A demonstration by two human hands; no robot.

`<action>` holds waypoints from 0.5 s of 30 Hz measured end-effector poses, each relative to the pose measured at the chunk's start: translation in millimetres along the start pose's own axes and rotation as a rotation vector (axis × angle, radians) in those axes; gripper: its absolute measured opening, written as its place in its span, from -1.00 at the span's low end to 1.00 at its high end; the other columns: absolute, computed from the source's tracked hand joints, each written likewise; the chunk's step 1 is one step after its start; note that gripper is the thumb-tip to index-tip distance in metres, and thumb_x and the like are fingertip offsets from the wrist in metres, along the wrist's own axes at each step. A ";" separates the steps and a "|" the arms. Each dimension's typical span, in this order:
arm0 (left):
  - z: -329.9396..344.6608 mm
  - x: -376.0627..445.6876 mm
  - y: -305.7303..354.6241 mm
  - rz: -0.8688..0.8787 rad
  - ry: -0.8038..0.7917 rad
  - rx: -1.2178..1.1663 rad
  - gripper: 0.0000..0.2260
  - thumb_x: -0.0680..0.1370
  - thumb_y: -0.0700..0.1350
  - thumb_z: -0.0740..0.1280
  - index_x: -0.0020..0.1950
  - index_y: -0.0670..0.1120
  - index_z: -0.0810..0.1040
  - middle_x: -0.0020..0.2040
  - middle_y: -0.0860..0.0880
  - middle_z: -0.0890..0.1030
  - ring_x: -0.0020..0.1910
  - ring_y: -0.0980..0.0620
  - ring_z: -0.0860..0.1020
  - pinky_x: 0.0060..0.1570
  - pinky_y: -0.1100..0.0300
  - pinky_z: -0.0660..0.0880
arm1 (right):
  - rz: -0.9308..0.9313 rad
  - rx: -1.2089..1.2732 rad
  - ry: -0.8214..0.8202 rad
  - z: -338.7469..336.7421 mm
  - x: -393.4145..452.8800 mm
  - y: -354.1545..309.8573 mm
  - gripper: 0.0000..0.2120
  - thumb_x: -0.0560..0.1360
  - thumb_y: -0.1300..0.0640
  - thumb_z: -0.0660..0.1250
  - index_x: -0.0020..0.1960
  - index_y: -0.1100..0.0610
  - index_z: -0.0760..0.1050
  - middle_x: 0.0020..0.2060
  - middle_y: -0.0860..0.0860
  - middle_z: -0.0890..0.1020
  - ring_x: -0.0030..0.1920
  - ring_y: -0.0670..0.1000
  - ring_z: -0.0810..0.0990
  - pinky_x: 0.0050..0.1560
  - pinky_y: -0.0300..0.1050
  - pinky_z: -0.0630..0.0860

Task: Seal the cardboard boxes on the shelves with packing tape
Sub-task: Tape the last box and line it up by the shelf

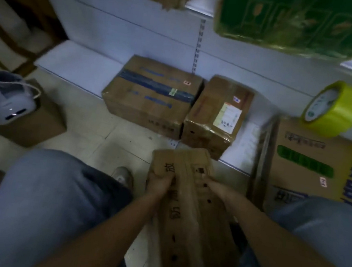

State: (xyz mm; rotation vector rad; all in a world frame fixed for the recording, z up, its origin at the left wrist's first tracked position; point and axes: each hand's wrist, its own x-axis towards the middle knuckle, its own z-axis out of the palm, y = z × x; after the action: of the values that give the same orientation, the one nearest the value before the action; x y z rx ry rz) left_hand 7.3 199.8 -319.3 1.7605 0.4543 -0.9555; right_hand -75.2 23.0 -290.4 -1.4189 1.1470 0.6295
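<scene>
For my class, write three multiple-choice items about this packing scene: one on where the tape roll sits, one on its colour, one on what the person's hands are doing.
1. Where is the tape roll?
A. On the printed box at the right
B. On the floor tiles
C. In the left hand

2. What colour is the tape roll?
A. Blue
B. Yellow
C. Red

3. What are the hands doing?
A. Both hang idle
B. One lifts the tape
C. Both grip the long box between the knees

Answers:
1 A: the roll rests on the top edge of the printed box, tilted.
2 B: its outer band is bright yellow.
3 C: the left hand and right hand curl onto the long box.
</scene>
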 end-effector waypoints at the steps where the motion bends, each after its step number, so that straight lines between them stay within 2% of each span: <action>1: -13.2 -7.2 12.5 0.037 0.040 -0.046 -0.47 0.43 0.18 0.40 0.29 -0.06 0.44 0.06 -0.08 0.65 -0.01 -0.08 0.65 -0.07 0.02 0.64 | -0.057 -0.019 0.034 4.6 -5.2 -8.6 -0.62 0.54 -0.18 0.33 0.11 0.12 0.56 -0.05 0.11 0.66 -0.04 0.12 0.64 -0.12 -0.05 0.55; 2: -24.5 -14.8 24.7 0.056 0.073 -0.065 -0.60 0.49 0.11 0.38 0.23 -0.02 0.40 0.02 -0.07 0.63 -0.05 -0.08 0.64 -0.08 0.03 0.64 | -0.111 -0.041 0.069 9.2 -8.8 -16.4 -0.64 0.56 -0.11 0.34 0.15 0.16 0.56 0.00 0.13 0.67 0.02 0.14 0.65 -0.04 -0.02 0.58; 3: -36.5 -17.5 31.1 0.056 0.098 -0.067 -0.61 0.51 0.10 0.37 0.22 0.03 0.33 0.02 -0.07 0.60 -0.04 -0.10 0.62 -0.03 -0.01 0.63 | -0.163 -0.045 0.082 15.8 -13.7 -22.5 -0.65 0.57 -0.07 0.33 0.18 0.18 0.56 0.00 0.13 0.69 0.04 0.15 0.67 0.04 -0.02 0.60; 6: -68.4 -36.5 51.2 0.079 0.165 -0.052 -0.44 0.42 0.22 0.37 0.28 0.02 0.25 0.06 -0.08 0.58 0.00 -0.14 0.60 0.09 -0.10 0.59 | -0.295 -0.038 0.035 36.2 -23.2 -30.1 -0.69 0.58 -0.11 0.28 0.08 0.13 0.59 -0.12 0.05 0.71 -0.05 0.06 0.70 0.13 0.11 0.60; 8: -86.1 -51.5 59.1 0.135 0.236 -0.109 -0.30 0.32 0.29 0.37 0.31 -0.06 0.28 0.05 -0.09 0.59 -0.01 -0.13 0.61 0.11 -0.09 0.58 | -0.377 -0.019 0.009 49.6 -36.4 -38.1 -0.68 0.57 -0.16 0.27 0.05 0.07 0.62 -0.09 0.02 0.72 -0.01 0.05 0.69 0.16 0.14 0.58; 9: -93.9 -60.8 63.4 0.165 0.258 -0.161 -0.29 0.34 0.28 0.38 0.32 -0.09 0.28 0.05 -0.09 0.59 -0.01 -0.12 0.61 0.12 -0.07 0.58 | -0.423 -0.008 0.003 55.4 -44.4 -44.7 -0.67 0.56 -0.19 0.27 0.07 0.03 0.63 -0.07 0.00 0.72 0.02 0.05 0.68 0.17 0.13 0.57; 12: -111.4 -92.8 70.4 0.219 0.280 -0.281 -0.49 0.52 0.14 0.39 0.29 -0.03 0.22 0.03 -0.08 0.55 -0.02 -0.08 0.58 0.06 0.00 0.56 | -0.566 -0.053 0.023 62.9 -75.3 -71.1 -0.59 0.56 -0.24 0.23 0.23 0.00 0.57 0.04 -0.02 0.68 0.08 0.04 0.63 0.14 0.04 0.55; 15: -118.4 -133.9 70.7 0.310 0.257 -0.316 -0.42 0.47 0.19 0.40 0.36 0.03 0.26 0.10 -0.06 0.61 0.02 -0.09 0.62 0.07 -0.07 0.59 | -0.741 -0.179 0.072 57.5 -114.8 -93.8 -0.58 0.56 -0.26 0.22 0.26 -0.02 0.50 0.06 -0.07 0.61 0.11 0.02 0.59 0.15 -0.02 0.52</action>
State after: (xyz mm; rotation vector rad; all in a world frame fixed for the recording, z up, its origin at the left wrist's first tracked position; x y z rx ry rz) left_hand 20.2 297.7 -154.4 1.6078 0.4501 -0.4155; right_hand -21.4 98.6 -161.3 -1.8808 0.5467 0.1517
